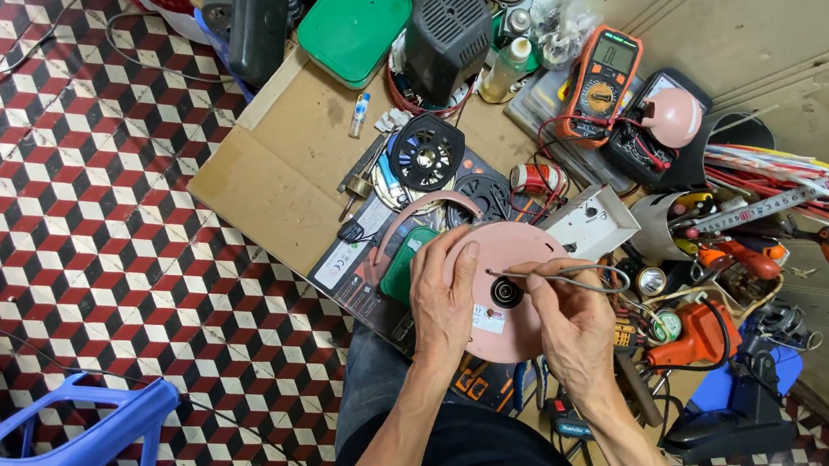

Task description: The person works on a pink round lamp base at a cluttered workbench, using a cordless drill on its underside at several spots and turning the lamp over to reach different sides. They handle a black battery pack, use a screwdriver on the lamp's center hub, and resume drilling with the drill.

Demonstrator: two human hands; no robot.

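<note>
Left hand (442, 300) grips pink round base (510, 255); right hand (572, 324) pinches thin tool (546, 274) onto it.

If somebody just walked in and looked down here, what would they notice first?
Probably the round pink base in the middle: the left hand steadies it while the right hand pokes a thin metal tool at it. Next, the red, white and black checkered floor on the left. Then the orange multimeter among the cluttered tools at the upper right.
</note>
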